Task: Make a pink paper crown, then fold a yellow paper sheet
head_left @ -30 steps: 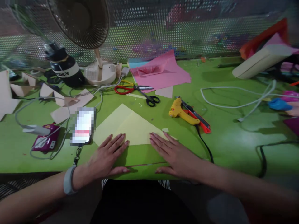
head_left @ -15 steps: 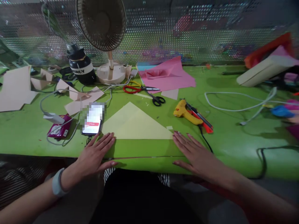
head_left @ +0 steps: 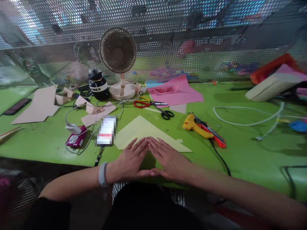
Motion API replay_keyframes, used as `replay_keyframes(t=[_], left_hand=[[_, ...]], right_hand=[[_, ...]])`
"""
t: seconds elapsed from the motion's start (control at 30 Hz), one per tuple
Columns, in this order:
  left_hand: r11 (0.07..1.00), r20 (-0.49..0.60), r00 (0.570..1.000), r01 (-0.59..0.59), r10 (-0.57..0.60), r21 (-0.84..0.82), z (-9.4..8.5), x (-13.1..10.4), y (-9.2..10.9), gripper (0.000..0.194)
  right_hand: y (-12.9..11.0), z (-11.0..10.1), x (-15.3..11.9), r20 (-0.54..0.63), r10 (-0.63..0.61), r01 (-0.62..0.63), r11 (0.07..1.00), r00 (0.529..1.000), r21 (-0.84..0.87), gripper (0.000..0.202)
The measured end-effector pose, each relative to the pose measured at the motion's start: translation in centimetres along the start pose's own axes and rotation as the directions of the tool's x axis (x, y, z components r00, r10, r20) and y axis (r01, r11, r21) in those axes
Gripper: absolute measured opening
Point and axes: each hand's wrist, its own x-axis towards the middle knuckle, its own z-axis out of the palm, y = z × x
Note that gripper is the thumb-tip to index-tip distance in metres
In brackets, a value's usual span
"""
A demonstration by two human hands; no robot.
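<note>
Left hand (head_left: 131, 158) and right hand (head_left: 171, 159) lie flat, unclenched, fingertips together over the near edge of the paper (head_left: 140, 127) (a yellow triangle), which lies on the table (head_left: 242, 147), peak pointing away, long axis running left to right.

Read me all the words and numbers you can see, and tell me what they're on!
"RGY", with an unclear letter before it: on the white band of the black bottle.
Phone with the bright screen: too blurred to read.
Purple box: any print is too small to read.
Yellow paper under the hands: no writing that I can see.
</note>
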Motion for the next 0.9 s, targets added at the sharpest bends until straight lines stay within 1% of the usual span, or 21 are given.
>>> replay_keyframes(t=[0.07,0.13,0.2,0.27,0.33,0.43,0.57,0.67,0.73,0.8,0.83,0.87,0.9], left_hand=[[0.999,0.036,0.999,0.023,-0.022,-0.032,0.9,0.4,0.2,0.101],[0.998,0.057,0.998,0.011,-0.008,-0.054,1.5,0.1,0.0,0.104],[0.998,0.065,0.998,-0.01,0.014,-0.066,1.8,-0.5,-0.3,0.104],[0.997,0.07,0.997,-0.01,0.015,-0.075,1.7,-1.3,-0.7,0.103],[0.997,0.081,0.997,0.003,0.003,-0.08,1.4,-2.2,-1.2,0.104],[0.998,0.098,0.995,0.032,-0.028,-0.046,0.9,-4.1,-1.8,0.105],[0.994,0.046,0.995,0.085,-0.088,0.066,0.4,-6.7,-2.4,0.108],[0.992,0.008,0.996,0.085,-0.086,0.097,0.2,-7.9,-2.9,0.105],[0.993,-0.004,0.997,0.076,-0.076,0.092,0.1,-8.1,-3.4,0.102],[0.995,-0.002,0.998,0.06,-0.06,0.08,0.0,-7.8,-4.0,0.097],[0.996,0.004,0.998,0.056,-0.057,0.076,0.0,-7.5,-4.3,0.094],[0.996,0.015,0.998,0.055,-0.056,0.074,0.0,-7.1,-4.5,0.09],[0.996,0.026,0.998,0.057,-0.059,0.074,0.0,-6.6,-4.7,0.087]], right_hand=[[-0.3,1.1,0.5,0.05,0.009,-0.008,1.0,0.999,-0.016,0.087],[-0.3,1.9,0.3,0.069,-0.001,0.003,1.0,0.998,-0.03,0.091],[0.0,2.1,-0.3,0.061,-0.028,0.031,0.999,0.998,-0.041,0.096],[0.5,2.1,-1.3,0.035,-0.051,0.053,0.997,0.998,-0.056,0.101],[1.2,1.9,-2.8,0.003,-0.042,0.042,0.996,0.999,-0.073,0.104],[2.2,1.5,-5.6,-0.013,0.035,-0.036,0.995,0.999,-0.094,0.108],[3.1,0.9,-9.5,0.004,0.159,-0.158,0.978,0.987,-0.133,0.105],[3.2,0.1,-11.1,0.012,0.202,-0.197,0.968,0.979,-0.156,0.102],[3.4,-0.7,-11.2,0.017,0.206,-0.201,0.968,0.978,-0.152,0.099],[3.8,-1.7,-10.4,0.017,0.224,-0.221,0.968,0.974,-0.117,0.09],[4.2,-2.2,-9.6,0.018,0.248,-0.246,0.965,0.969,-0.089,0.081],[4.7,-2.8,-8.5,0.016,0.298,-0.296,0.953,0.955,-0.055,0.072],[5.3,-3.2,-7.0,0.012,0.328,-0.328,0.945,0.944,-0.003,0.066]])
